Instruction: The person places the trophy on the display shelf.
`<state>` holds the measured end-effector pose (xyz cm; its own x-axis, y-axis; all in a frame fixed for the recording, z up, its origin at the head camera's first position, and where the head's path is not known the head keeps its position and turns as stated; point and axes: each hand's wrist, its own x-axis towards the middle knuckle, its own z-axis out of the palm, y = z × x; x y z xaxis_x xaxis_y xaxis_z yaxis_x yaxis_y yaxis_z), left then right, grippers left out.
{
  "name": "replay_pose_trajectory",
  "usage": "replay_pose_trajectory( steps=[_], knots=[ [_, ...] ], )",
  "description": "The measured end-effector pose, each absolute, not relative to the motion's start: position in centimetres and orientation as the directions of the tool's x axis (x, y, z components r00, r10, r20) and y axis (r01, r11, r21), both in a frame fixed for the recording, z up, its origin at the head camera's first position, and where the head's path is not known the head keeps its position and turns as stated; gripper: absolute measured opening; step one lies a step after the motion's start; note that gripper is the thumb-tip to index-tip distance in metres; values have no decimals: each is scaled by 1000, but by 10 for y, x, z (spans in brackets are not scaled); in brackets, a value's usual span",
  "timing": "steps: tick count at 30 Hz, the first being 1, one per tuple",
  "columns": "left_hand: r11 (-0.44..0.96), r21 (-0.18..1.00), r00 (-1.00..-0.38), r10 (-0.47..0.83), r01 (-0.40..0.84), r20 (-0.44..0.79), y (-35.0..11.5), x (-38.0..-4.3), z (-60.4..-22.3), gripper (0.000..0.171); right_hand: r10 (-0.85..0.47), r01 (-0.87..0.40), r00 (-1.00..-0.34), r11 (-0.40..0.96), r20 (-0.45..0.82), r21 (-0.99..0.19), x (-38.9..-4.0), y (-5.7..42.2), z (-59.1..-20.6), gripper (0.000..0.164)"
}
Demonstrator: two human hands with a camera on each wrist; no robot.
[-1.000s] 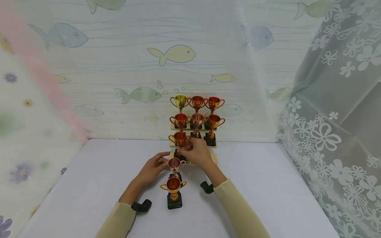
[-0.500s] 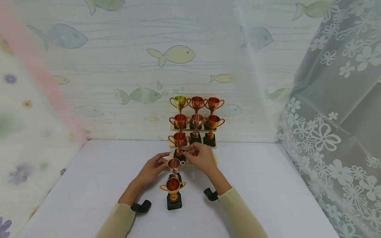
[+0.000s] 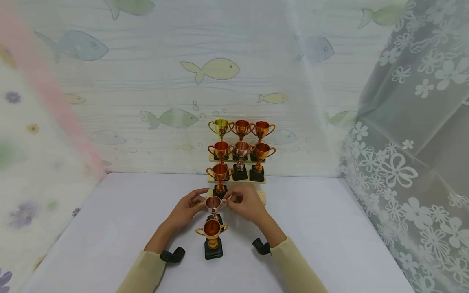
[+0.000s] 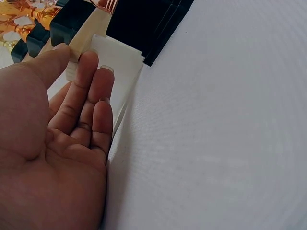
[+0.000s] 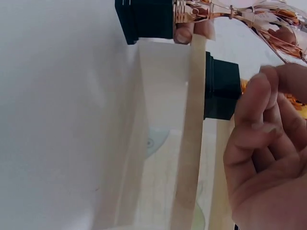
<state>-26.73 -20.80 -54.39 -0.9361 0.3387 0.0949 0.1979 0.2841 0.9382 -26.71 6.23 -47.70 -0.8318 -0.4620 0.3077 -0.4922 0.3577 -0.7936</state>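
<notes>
In the head view, my left hand (image 3: 186, 211) is at the left end of a pale wooden tiered stand (image 3: 261, 197), thumb and finger pinching the end of its lowest step. An orange-gold trophy cup (image 3: 220, 173) with a black base stands at the left of that step. My right hand (image 3: 244, 202) is just right of it, fingers loosely bent with nothing between them, fingertips near the handle of a rose-gold trophy (image 3: 213, 203). That trophy stands in front of the stand. Its black base (image 4: 144, 28) shows in the left wrist view.
A gold trophy (image 3: 212, 232) stands nearest on the white tablecloth (image 3: 311, 228). On the middle step are a red-gold trophy, a rose-gold trophy (image 3: 240, 152) and an orange trophy (image 3: 261, 152); three more, the leftmost a yellow-gold trophy (image 3: 221, 127), fill the top step. A fish-print curtain (image 3: 146, 73) hangs behind.
My right hand has let go of the orange-gold trophy on the lowest step and moved down towards the rose-gold trophy in front. My left hand has stayed at the stand's end.
</notes>
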Motion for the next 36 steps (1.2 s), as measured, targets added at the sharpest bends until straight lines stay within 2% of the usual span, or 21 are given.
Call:
replay_pose_trajectory(
  steps=[9, 13, 18, 36],
  knots=[
    [267, 942, -931, 349, 205, 104, -208, -267, -544, 52, -605, -511, -765, 366, 218, -778, -261, 65, -483, 15],
    [265, 941, -929, 353, 210, 108, -208, -267, -545, 52, -635, -468, -755, 344, 165, -814, -255, 61, -484, 15],
    [271, 937, -928, 355, 220, 115, -208, -268, -546, 52, -619, -419, -775, 348, 130, -839, -251, 54, -490, 17],
    [243, 935, -917, 369, 256, 155, -210, -270, -549, 52, -560, -444, -806, 358, 192, -821, -245, 41, -498, 9]
  ],
)
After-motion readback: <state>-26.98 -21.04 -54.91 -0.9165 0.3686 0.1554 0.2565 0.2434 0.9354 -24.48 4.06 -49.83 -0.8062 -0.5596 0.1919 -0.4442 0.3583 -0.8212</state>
